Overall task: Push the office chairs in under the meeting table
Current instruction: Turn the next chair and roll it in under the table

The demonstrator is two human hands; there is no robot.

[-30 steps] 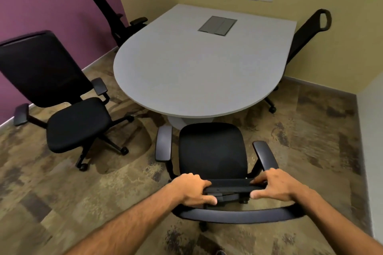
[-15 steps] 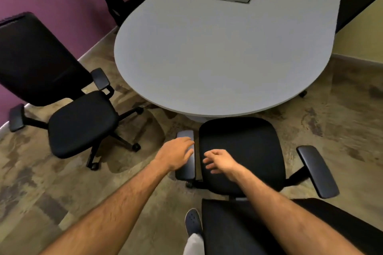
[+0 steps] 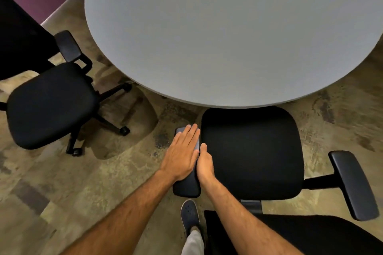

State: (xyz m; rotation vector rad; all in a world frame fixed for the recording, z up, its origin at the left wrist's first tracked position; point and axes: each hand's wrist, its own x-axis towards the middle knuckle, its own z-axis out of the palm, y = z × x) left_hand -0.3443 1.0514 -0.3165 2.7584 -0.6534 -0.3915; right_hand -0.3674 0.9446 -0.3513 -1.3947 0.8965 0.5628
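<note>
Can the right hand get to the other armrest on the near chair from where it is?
Probably yes. The right hand lies beside the left armrest, and only the bare seat lies between it and the right armrest. It looks a long stretch, though.

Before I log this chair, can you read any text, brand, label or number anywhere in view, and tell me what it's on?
None: no readable text in this view.
Table: plain grey top, no markings.
Near chair and its armrest under the left hand and right hand: plain black, no label showing.
Second chair: no label showing.
Shoe: small holes only, no logo legible.
</note>
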